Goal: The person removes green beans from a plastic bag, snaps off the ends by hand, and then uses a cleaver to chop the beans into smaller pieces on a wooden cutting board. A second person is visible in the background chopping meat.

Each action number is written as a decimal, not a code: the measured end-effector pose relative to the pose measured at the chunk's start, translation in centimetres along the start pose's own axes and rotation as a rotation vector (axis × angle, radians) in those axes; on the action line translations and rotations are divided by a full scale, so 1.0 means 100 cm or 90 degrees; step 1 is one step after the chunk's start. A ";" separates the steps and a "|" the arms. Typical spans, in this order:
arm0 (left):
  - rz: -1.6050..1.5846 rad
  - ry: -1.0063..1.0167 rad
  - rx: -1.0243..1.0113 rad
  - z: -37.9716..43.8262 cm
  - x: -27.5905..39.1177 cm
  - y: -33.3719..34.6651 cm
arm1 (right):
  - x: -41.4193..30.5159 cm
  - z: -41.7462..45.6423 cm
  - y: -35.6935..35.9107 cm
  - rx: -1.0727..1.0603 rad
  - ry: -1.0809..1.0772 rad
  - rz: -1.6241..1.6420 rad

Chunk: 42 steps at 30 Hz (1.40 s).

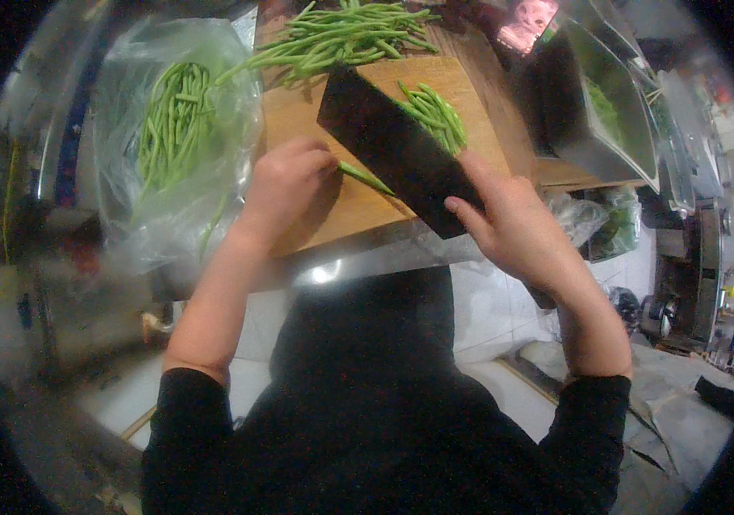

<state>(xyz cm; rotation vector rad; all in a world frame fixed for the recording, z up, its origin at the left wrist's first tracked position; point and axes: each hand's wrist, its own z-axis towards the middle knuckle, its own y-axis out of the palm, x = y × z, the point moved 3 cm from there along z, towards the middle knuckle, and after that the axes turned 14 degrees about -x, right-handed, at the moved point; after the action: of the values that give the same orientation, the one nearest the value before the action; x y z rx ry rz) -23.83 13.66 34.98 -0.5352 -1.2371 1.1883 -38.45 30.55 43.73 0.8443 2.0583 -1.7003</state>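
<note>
My right hand (502, 209) grips a dark, broad-bladed cleaver (392, 138), its blade slanting across a wooden cutting board (315, 225). On the board's left part, my left hand (293, 170) has its fingers curled around a green bean (367, 178). The bean's free end reaches the lower side of the blade. Beyond the cleaver lies a small heap of cut bean pieces (437, 116), partly hidden by the blade. A larger pile of long whole green beans (347, 35) spreads over the board's far edge.
To the left, a clear plastic bag (116, 96) holds many more green beans (177, 122). A deep metal container (624, 145) with green contents stands at the right. Below the table's right side hangs or sits another plastic bag (576, 215). Pale floor tiles (482, 306) show beneath.
</note>
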 end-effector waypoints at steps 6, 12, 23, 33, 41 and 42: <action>0.002 0.008 -0.001 -0.002 -0.003 0.002 | -0.008 0.004 -0.001 -0.105 0.030 -0.101; 0.020 0.030 0.000 0.000 0.002 0.001 | -0.008 0.021 -0.001 -0.153 0.046 -0.127; 0.040 -0.069 0.021 -0.007 -0.008 -0.010 | -0.001 0.042 0.016 -0.078 -0.011 -0.120; -0.026 -0.026 0.030 0.000 -0.001 0.003 | 0.002 0.034 0.011 0.037 -0.037 -0.027; -0.010 -0.029 -0.007 -0.003 -0.002 0.002 | -0.012 0.028 -0.004 -0.076 0.041 -0.075; -0.014 -0.023 -0.005 -0.003 -0.001 0.002 | -0.015 0.027 -0.005 -0.095 0.052 -0.071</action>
<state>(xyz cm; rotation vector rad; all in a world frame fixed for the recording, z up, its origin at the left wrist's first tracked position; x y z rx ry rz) -23.62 13.68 34.67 -0.5069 -1.2757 1.1797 -37.94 27.55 44.43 0.7770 2.2939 -1.5656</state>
